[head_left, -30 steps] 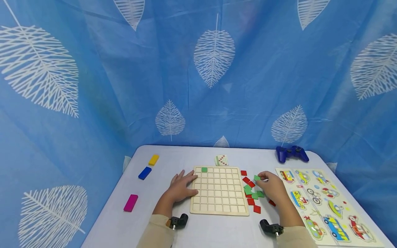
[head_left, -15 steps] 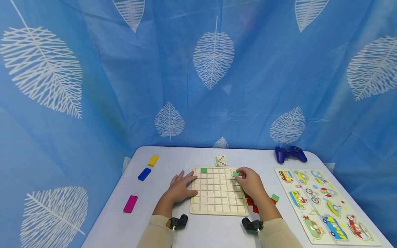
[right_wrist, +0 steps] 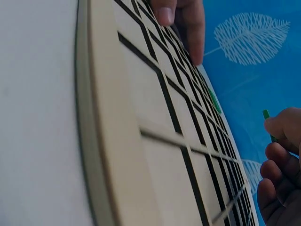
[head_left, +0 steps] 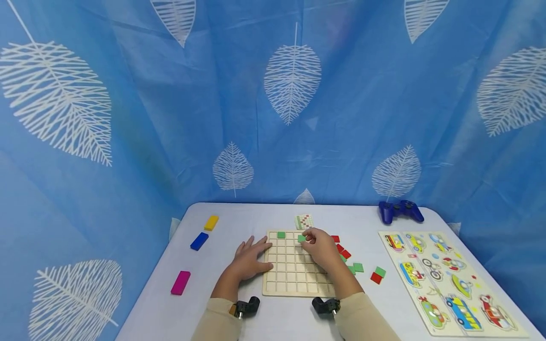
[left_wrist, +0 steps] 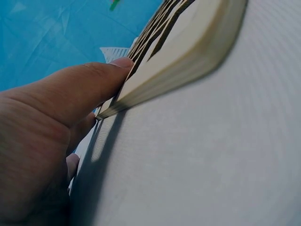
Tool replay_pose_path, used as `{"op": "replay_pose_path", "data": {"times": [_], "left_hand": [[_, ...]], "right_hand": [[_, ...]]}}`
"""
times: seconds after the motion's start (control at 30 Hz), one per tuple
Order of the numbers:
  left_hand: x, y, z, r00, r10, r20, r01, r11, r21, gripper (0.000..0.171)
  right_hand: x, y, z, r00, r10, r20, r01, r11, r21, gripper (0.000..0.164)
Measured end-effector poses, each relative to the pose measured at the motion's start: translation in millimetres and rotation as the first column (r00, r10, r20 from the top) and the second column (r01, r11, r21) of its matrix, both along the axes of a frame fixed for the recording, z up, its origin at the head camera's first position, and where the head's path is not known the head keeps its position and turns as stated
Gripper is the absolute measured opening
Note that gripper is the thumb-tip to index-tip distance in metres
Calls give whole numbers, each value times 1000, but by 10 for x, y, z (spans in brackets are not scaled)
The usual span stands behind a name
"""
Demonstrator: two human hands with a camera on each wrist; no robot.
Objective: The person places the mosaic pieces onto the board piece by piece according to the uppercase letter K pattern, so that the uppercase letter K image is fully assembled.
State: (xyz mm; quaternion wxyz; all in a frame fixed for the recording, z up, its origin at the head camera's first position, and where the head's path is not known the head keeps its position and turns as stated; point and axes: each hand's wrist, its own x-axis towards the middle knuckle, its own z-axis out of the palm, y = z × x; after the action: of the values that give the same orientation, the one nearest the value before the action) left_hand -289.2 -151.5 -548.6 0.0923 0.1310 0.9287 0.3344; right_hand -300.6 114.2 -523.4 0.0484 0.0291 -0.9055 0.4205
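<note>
A wooden grid board (head_left: 281, 287) lies on the white table, with one green tile (head_left: 281, 235) in its top row near the left corner. My left hand (head_left: 247, 263) rests with spread, straight fingers on the board's left edge; in the left wrist view its thumb (left_wrist: 101, 82) presses on the rim. Over the top row, my right hand (head_left: 320, 246) pinches another green tile (head_left: 301, 238) between thumb and fingers. The right wrist view shows this held tile (right_wrist: 266, 114) on edge, raised above the board. The right forearm hides part of the board's right side.
Loose red tiles (head_left: 346, 254) and green tiles (head_left: 358, 267) lie right of the board. A small pattern card (head_left: 304, 220) sits behind it. Farther right are a vehicle puzzle board (head_left: 448, 284) and a blue game controller (head_left: 400, 211). Yellow, blue and magenta blocks (head_left: 181, 282) lie left.
My right hand has picked up a green tile from the loose pile and carried it left over the board's top row. My left hand has stayed on the board's edge.
</note>
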Motion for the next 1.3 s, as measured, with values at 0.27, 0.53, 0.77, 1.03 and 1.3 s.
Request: {"op": "replay_pose_path", "data": {"times": [0.27, 0.53, 0.77, 1.03, 1.3], "left_hand": [[15, 16, -12, 1000, 14, 12, -14, 1000, -14, 72], [18, 28, -27, 999, -5, -36, 3, 999, -48, 71], [40, 66, -48, 999, -9, -41, 7, 999, -36, 71], [78, 75, -89, 999, -2, -46, 0, 999, -34, 72], [81, 93, -107, 998, 0, -56, -3, 999, -46, 71]], "right_hand": [[-19, -214, -74, 998, 57, 7, -57, 998, 21, 25], [-60, -447, -114, 993, 113, 30, -115, 991, 64, 25], [-126, -542, -194, 996, 89, 20, -91, 992, 85, 20], [-110, -579, -286, 998, 53, 16, -54, 995, 80, 22], [-99, -563, -313, 999, 46, -1, -45, 995, 92, 22]]}}
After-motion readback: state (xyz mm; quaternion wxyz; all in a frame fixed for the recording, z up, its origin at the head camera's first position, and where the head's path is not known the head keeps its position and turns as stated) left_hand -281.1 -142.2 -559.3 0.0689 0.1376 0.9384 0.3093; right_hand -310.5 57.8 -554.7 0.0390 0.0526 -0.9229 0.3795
